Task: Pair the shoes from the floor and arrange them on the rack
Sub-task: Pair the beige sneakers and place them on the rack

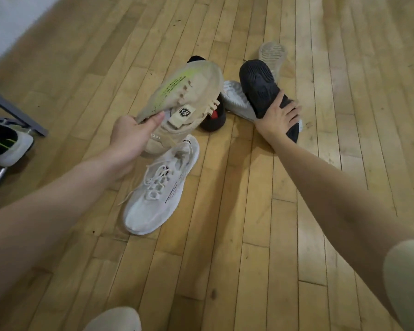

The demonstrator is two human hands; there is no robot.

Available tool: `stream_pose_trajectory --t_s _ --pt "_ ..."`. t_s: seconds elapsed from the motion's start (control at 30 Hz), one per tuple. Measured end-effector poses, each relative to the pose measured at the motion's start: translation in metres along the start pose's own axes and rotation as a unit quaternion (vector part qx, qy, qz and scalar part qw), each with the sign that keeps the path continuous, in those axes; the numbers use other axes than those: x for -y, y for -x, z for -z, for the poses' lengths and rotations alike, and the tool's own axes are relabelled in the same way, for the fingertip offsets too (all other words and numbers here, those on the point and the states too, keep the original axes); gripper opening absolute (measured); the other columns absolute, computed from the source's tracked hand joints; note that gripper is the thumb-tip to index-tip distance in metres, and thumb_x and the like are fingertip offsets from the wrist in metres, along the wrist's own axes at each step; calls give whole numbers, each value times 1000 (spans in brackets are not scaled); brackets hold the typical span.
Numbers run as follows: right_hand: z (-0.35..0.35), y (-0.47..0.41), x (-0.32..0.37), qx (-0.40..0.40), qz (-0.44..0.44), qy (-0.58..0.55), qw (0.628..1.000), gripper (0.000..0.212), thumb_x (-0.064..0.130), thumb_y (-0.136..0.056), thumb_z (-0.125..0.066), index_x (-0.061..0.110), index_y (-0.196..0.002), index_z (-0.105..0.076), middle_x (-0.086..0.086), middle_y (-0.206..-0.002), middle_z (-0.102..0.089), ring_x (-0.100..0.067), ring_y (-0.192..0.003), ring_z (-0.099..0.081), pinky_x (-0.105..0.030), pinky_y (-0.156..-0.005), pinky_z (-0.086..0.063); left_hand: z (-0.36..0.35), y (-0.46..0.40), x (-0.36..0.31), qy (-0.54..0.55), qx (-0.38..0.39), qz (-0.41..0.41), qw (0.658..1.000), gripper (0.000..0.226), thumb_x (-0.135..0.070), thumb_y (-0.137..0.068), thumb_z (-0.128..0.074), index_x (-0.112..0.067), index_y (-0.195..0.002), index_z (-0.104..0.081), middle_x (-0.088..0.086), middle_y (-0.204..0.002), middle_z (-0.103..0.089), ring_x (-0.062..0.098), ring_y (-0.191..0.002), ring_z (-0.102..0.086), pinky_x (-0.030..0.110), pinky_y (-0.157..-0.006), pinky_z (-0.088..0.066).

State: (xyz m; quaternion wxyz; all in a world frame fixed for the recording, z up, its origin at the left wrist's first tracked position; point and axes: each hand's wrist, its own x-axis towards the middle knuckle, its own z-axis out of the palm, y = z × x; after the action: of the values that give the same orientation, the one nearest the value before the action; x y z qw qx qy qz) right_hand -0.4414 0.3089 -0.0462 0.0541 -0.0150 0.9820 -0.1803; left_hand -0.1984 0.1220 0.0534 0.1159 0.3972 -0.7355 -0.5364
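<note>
The left hand (132, 133) grips a beige shoe (189, 96) raised above the floor (249, 223), while the right hand (279, 111) clasps a black-soled shoe (261, 84) in the pile.

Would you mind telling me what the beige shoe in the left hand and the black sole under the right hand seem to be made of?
Beige shoe: apparently soft matte knit or mesh fabric; it creases where the left hand pinches it. Black sole: probably matte rubber, with moulded tread grooves; the right hand rests on it.
</note>
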Motion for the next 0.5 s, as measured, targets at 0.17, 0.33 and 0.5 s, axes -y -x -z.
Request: stream_pose_trajectory --t_s 0.17,0.33,0.5 --pt "7 4 5 -33 -26 -95 995 100 50 -65 -75 24 -146 -22 -24 -144 -27 -46 -134 -23 -57 -111 -14 -7 -26 1 32 -49 0 998 33 -41 -83 -68 -14 -102 -69 5 -100 -70 16 -91 -66 27 -80 -49" --pt "8 55 1 -13 106 -156 982 91 45 -65 -73 32 -143 -27 -15 -130 -33 -38 -127 -29 -51 -109 -20 -12 -36 -10 104 -57 -49 992 18 -27 -89 -66 -19 -105 -65 -6 -96 -68 -12 -69 -63 9 -68 -51" --pt "4 71 -7 21 174 -119 977 64 63 -79 -53 25 -129 -41 -9 -119 -35 -29 -121 -33 -43 -105 -24 -14 -53 -15 127 -70 -18 989 16 -34 -87 -67 -19 -95 -66 -14 -81 -65 -12 -60 -63 10 -58 -50"
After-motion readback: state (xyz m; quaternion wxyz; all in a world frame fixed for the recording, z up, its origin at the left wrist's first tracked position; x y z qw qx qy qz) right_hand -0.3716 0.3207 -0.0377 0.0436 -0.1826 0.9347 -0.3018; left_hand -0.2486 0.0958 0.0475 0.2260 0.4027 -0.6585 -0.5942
